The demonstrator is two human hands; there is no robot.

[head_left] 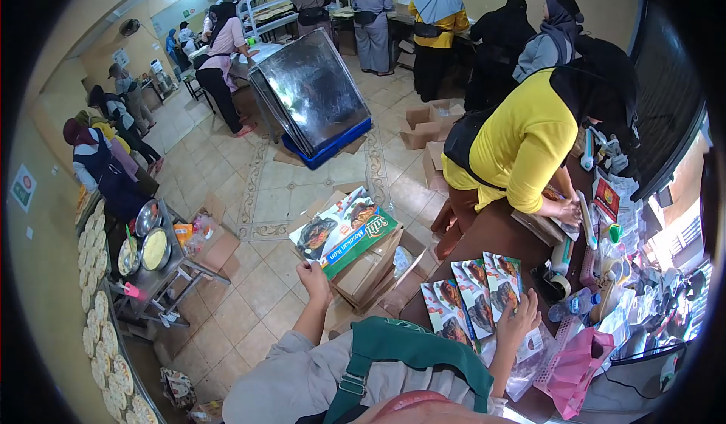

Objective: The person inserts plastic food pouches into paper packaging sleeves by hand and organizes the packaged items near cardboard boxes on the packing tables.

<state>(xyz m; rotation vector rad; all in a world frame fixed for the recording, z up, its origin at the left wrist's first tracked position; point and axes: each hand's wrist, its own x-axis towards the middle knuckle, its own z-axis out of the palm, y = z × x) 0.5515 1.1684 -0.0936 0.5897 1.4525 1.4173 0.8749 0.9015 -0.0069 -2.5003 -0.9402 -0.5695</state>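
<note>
My left hand [314,279] grips the lower left corner of a printed food package [344,230], green, white and blue, with fish pictures. The package is over a cardboard box [363,269]. On the brown table to the right, several similar printed packs [474,300] lie side by side, slightly overlapping. My right hand [520,315] is at the lower edge of the rightmost pack, its fingers apart; whether it presses on the pack is unclear.
A person in yellow [522,133] leans over the table [484,231] at the right, hands on a package. A pink bag [578,367], tape and bottles crowd the right side. Metal trays [314,91] stand ahead. Flatbreads [102,348] line the left edge. Other people stand behind.
</note>
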